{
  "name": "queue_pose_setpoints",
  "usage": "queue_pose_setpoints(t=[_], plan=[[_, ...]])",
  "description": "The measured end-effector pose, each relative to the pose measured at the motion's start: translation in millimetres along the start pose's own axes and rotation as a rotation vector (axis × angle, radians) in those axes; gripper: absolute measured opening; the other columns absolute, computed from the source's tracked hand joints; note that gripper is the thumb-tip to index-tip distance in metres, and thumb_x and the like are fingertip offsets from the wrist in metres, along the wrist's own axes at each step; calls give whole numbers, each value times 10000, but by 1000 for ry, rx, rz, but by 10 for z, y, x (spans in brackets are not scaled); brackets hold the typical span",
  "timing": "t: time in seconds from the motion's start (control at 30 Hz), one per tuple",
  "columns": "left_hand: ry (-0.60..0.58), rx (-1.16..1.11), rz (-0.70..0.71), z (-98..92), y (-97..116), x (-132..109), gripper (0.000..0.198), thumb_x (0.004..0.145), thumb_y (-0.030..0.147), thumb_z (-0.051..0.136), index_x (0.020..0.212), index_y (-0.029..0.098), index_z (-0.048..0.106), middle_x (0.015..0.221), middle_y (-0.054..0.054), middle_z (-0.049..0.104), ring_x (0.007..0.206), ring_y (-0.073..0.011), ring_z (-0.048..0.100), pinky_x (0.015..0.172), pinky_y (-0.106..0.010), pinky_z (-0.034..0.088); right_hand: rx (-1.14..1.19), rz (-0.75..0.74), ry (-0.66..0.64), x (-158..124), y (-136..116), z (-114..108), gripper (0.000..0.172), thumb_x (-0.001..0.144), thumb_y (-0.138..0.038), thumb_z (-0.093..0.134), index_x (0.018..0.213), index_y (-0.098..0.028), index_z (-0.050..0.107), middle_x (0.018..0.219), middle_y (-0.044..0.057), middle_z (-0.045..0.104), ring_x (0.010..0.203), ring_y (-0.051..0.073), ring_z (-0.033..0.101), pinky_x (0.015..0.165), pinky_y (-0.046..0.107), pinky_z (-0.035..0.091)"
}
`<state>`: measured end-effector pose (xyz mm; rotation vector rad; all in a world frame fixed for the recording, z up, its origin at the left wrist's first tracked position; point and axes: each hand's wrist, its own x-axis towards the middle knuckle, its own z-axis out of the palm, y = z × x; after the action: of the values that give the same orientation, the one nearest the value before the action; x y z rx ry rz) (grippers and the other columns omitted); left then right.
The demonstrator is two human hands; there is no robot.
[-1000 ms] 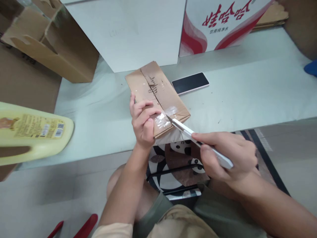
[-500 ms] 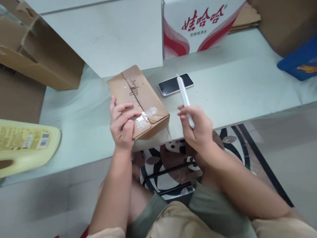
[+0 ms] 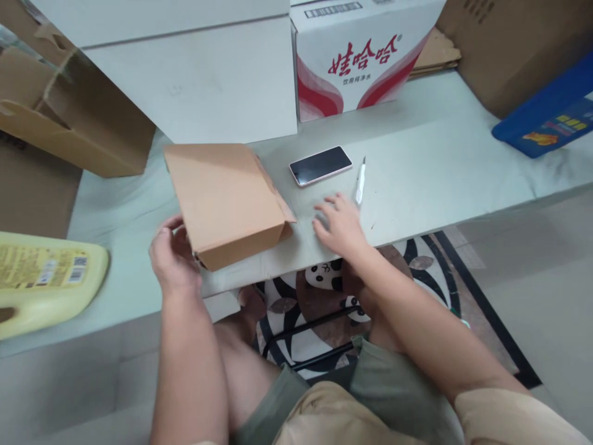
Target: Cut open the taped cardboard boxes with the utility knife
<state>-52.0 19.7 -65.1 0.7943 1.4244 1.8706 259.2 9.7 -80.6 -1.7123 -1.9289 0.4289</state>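
A small brown cardboard box [image 3: 227, 194] rests on the covered table in front of me, a plain panel on top and a flap sticking out at its right corner. My left hand [image 3: 175, 256] is curled at the box's left edge, gripping it, with some fingers hidden. Over the table to the right of the box, my right hand [image 3: 340, 224] holds nothing, its fingers spread. Just beyond that hand lies a white craft knife [image 3: 360, 185], its tip pointing away from me. A phone [image 3: 320, 165] lies dark screen up between the box and the knife.
Behind stand a large white box [image 3: 199, 86] and a white-and-red water carton [image 3: 356, 68]. Brown cartons [image 3: 102, 117] are at the left, above a yellow jug [image 3: 50, 284]. A blue container [image 3: 546, 117] is at the right. The table's front edge [image 3: 426, 221] is near my knees.
My right hand has let go of the craft knife, which now lies on the table. The box has been turned, so its taped, written face no longer shows; my left hand has moved left with it.
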Motion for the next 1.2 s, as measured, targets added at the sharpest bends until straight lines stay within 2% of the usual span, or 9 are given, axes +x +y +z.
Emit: queue_pose_setpoints(t=[0.07,0.17,0.3,0.43,0.53,0.67,0.87,1.03,1.2], plan=[[20,8,-185,26,34,-30,459,743,621,624,789,172,709,747,-42,714,764,-203,635,645,-312,493,111,-139,-78,11,-150,95,443,926,-352,557,1307,-170,693,1461,203,613,1488,432,439,1201,659,387],[-7,-32,-379,71,127,-75,413,683,566,711,802,171,716,814,-53,761,772,-208,649,614,-298,490,258,-283,-93,60,-323,184,524,919,-373,543,1404,-189,617,1522,156,594,1497,360,467,1255,610,370],[58,-150,-398,48,279,-76,286,624,410,737,793,186,680,735,-12,716,704,-174,624,574,-281,472,396,-405,-75,101,-433,170,566,925,-420,530,1452,-214,538,1494,138,620,1438,306,534,1259,564,391],[19,-203,-398,-35,339,-41,383,590,419,745,859,151,699,803,-39,722,763,-181,650,690,-312,542,467,-397,-74,52,-430,170,588,922,-486,568,1423,-179,538,1397,192,651,1327,344,599,1117,561,516],[-21,-161,-360,-91,317,-40,390,612,462,751,861,166,699,804,-41,700,768,-175,640,695,-300,526,515,-344,-106,36,-387,250,570,902,-511,604,1374,-197,546,1294,176,685,1227,336,644,1054,552,552],[-107,-77,-292,-141,252,-63,363,667,520,725,899,242,697,728,-20,684,604,-175,549,568,-308,429,544,-223,-42,110,-343,388,465,902,-524,635,1243,-216,567,1176,164,712,1135,337,672,981,538,569],[-184,-54,-227,-86,139,-87,423,616,543,816,845,204,709,665,10,608,599,-145,556,582,-285,447,452,2,209,191,-345,443,774,741,-683,781,1296,-208,523,1108,140,690,961,298,667,799,460,584],[-102,-178,30,-6,103,-123,379,718,569,718,887,231,698,907,-13,702,884,-178,649,834,-285,526,678,6,266,158,-391,322,393,905,-604,605,994,-223,573,894,42,659,787,188,620,718,346,540],[-186,-87,110,-31,-18,-176,580,764,768,613,1067,277,669,1207,-58,709,1265,-257,614,1104,-362,458,891,96,232,170,-378,266,473,914,-668,522,758,-224,569,753,29,646,749,184,612,717,327,510]])
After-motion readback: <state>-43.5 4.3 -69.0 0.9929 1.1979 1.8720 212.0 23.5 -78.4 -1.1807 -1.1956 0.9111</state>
